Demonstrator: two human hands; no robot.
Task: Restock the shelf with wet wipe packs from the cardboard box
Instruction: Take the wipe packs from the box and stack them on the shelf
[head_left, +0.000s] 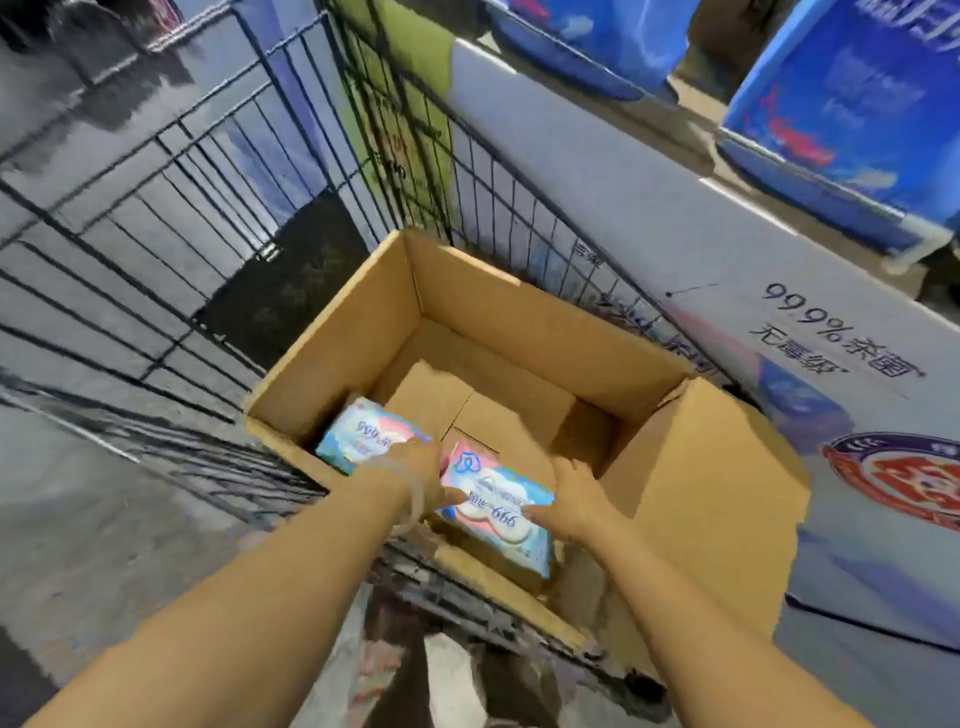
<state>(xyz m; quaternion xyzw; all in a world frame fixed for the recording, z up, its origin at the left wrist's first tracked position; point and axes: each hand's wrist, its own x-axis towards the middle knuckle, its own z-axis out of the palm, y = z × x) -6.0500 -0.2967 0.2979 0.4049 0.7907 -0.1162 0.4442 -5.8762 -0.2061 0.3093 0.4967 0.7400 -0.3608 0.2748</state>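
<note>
Both hands reach into the box. The left hand and right hand clasp a pack by its sides, fingers curled. Left, a second pack lies inside. The box sits in a wire cart; shelf far right.

Two wipe packs, one cardboard box

Two bare forearms, no sleeves visible up to the frame edge. Left hand: thin pale translucent band looped round the wrist, blurred. Right hand: no ring or watch visible.
</note>
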